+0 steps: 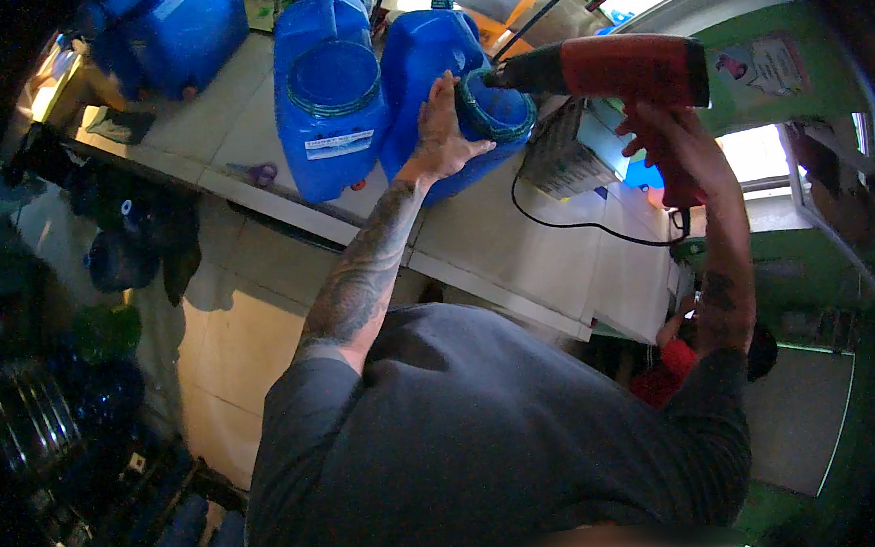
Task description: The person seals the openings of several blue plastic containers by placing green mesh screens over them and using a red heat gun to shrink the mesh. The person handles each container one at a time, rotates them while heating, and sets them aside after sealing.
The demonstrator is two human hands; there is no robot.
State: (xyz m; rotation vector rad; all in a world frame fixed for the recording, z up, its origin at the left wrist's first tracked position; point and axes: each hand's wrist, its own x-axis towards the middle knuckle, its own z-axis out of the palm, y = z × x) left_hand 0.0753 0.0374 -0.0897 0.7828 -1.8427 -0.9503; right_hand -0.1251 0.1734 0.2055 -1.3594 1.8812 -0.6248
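Note:
My right hand (671, 142) grips a red and black heat gun (624, 74) by its handle, and a black cord hangs from the base. The nozzle points left, close above the round lid (501, 104) of a blue plastic water jug (424, 56). Against this jug, beside the lid, lies my left hand (444, 134) with the thumb spread from the fingers. A second blue jug (336, 92) stands just to the left, its large round lid facing me and a printed label below it.
The jugs stand on a white tiled counter (503, 247). Further left are more blue containers (183, 41) and purple-handled scissors (262, 174). A printed box (572, 145) sits right of the jugs, near the cord (592, 224). A person in red (665, 372) is at lower right.

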